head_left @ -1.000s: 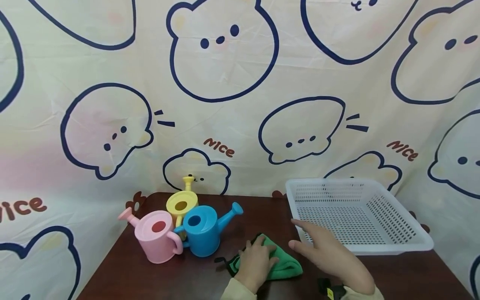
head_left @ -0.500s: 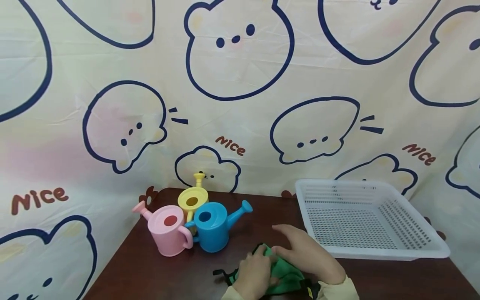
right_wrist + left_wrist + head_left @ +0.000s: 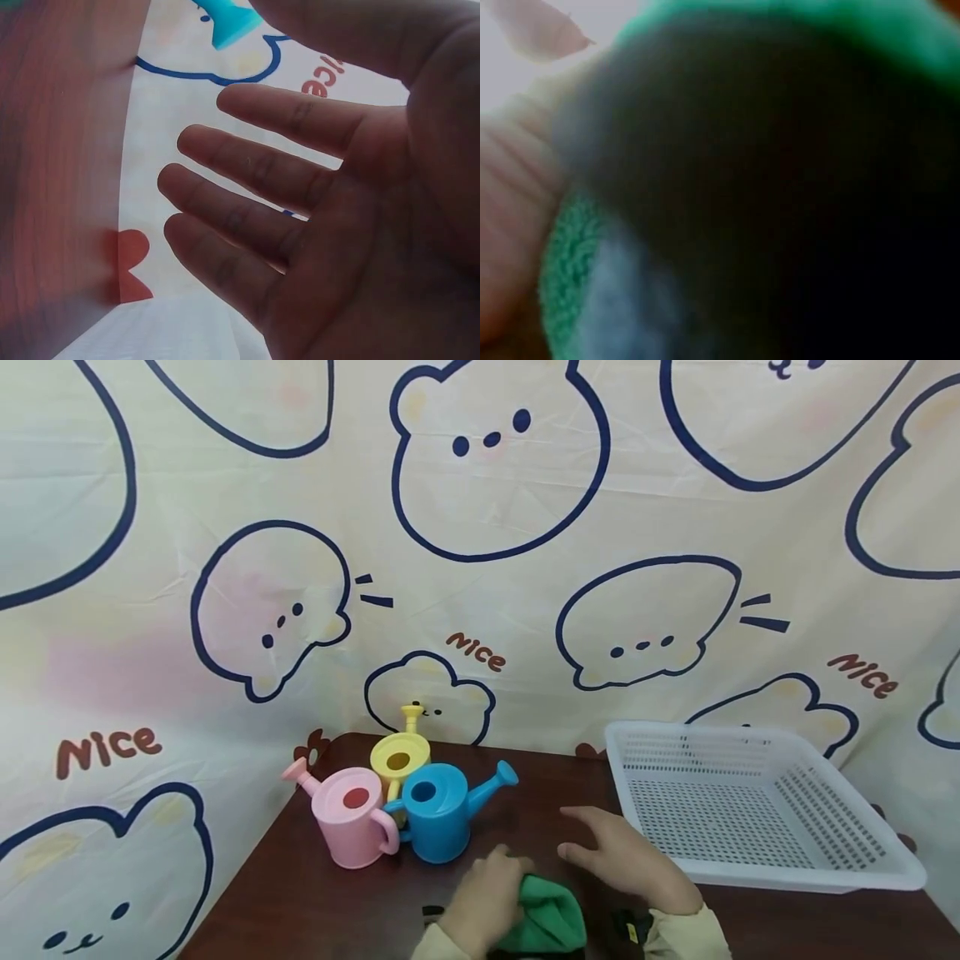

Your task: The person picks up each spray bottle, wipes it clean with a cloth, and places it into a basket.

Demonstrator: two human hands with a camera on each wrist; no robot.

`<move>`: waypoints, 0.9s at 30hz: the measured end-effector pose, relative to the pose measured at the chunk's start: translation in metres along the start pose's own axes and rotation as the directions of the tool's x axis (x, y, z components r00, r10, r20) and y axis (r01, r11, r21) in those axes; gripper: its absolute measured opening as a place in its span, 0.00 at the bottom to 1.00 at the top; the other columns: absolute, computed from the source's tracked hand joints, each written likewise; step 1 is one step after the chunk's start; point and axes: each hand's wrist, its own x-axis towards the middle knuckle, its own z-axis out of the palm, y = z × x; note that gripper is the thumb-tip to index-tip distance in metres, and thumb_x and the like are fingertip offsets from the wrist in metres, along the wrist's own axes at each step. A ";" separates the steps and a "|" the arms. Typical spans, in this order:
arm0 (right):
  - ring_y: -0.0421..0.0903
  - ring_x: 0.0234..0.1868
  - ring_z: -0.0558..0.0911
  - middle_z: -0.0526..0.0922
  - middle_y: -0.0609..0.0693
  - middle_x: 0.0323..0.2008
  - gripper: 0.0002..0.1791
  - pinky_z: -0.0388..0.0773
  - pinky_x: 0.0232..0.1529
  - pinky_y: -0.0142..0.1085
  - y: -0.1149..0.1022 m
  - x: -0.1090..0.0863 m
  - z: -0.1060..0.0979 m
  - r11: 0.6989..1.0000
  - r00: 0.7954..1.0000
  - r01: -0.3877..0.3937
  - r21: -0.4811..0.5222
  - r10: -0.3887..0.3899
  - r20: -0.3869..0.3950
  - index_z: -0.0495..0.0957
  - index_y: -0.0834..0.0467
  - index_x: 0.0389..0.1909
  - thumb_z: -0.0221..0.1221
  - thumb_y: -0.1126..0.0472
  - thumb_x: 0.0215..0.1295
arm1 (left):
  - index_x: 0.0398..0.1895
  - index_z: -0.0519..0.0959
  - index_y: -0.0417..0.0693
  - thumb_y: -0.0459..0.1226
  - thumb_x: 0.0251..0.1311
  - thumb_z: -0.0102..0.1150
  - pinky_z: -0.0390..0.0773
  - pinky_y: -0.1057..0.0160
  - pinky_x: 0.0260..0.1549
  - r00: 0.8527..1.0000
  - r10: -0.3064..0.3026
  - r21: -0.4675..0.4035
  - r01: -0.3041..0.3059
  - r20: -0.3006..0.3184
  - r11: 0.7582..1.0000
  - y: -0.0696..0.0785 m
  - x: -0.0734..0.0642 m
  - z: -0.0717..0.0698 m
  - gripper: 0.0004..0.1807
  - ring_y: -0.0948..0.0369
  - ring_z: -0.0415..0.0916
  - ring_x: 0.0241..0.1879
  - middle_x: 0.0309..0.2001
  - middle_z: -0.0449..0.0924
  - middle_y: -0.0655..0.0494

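Note:
My left hand grips a green cloth near the front of the table. The cloth is bunched up and rounded beside my fingers, and a bit of dark strap shows left of the wrist. Close up in the left wrist view, the cloth has a fuzzy terry surface, with a large dark blur over most of the picture. To the right of it, my right hand hovers with its fingers extended and thumb apart. Its palm is bare in the right wrist view, where the fingers are spread.
Pink, yellow and blue watering cans stand grouped at the back left of the brown table. A white perforated basket occupies the back right. Behind hangs a curtain with cartoon drawings.
My left hand first lay over the spread cloth and now grips it, bunched, further left. My right hand came in over the cloth, then moved back right. The view has shifted.

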 end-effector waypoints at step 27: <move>0.50 0.81 0.64 0.61 0.51 0.82 0.41 0.68 0.78 0.52 -0.091 0.062 0.123 0.940 0.920 0.218 0.261 -0.288 0.268 0.55 0.55 0.84 0.59 0.47 0.78 | 0.53 0.88 0.42 0.20 0.61 0.60 0.67 0.33 0.64 0.293 -0.448 -0.509 -0.179 -0.845 0.842 -0.087 -0.075 -0.125 0.20 0.44 0.65 0.72 0.74 0.68 0.42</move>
